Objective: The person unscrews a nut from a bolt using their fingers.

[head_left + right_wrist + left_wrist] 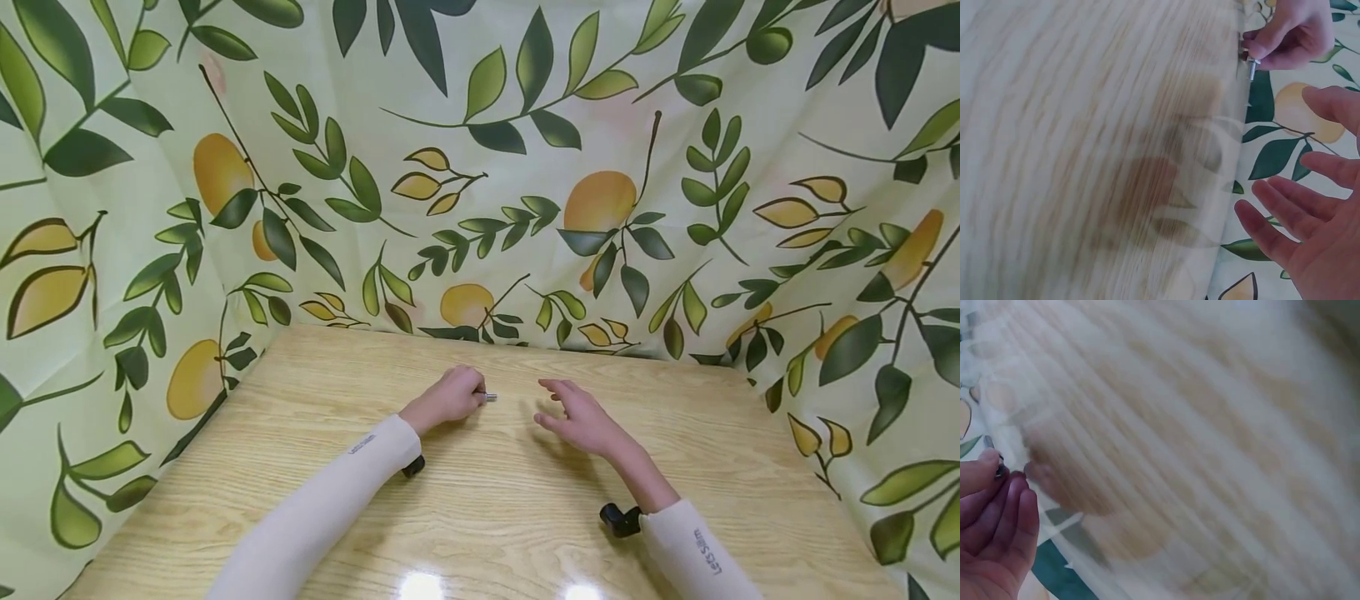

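Note:
In the head view my left hand (452, 395) pinches a small silver metal rod (491, 397) whose tip sticks out toward the right. The left wrist view shows the thumb pressing the metal rod (989, 442) against the fingers, with a darker part at its base. From the right wrist the metal rod (1253, 70) appears narrow and bright, pointing away from the left hand (1294, 37). My right hand (582, 421) hovers to the right of it, fingers spread and holding nothing. Most of the rod's other end is hidden by the left fingers.
A light wood-grain table (495, 500) lies under both hands. Fabric with leaves and orange fruit (517, 208) hangs around its back and sides. Each forearm wears a pale sleeve (330, 492), with a black device (621, 520) at the right wrist.

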`<state>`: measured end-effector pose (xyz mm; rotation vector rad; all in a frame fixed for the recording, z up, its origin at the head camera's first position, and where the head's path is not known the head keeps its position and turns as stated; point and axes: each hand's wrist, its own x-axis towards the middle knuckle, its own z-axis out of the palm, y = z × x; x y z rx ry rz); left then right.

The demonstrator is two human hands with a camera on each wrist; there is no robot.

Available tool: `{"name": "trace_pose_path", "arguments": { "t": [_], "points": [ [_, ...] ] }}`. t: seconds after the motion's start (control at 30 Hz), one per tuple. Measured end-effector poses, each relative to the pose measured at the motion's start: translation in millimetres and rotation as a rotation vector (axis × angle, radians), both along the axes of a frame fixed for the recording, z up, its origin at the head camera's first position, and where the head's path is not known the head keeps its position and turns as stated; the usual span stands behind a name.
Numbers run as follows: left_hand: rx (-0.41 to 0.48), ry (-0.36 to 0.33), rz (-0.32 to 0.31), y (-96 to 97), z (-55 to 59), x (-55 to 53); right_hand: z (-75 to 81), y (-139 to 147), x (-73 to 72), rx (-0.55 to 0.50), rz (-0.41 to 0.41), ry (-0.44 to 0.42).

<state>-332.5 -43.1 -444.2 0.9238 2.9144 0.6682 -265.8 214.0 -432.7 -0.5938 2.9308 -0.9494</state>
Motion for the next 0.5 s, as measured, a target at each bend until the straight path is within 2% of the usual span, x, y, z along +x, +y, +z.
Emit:
{"name": "trace_pose_path", "arguments": {
  "t": [0.23, 0.4, 0.5],
  "points": [
    [0.17, -0.036, -0.021, -8.6, 8.7, 8.7, 2.1, -2.0, 3.8, -0.074, -0.001, -0.013],
    [0.341, -0.158, -0.012, -13.3, 17.9, 22.4, 7.8, -5.7, 7.5, -0.128, 0.005, -0.015],
    [0.419, -0.192, 0.008, -14.2, 23.7, 33.7, 13.0, -8.4, 11.6, -0.136, 0.013, 0.0]
  ]
}}
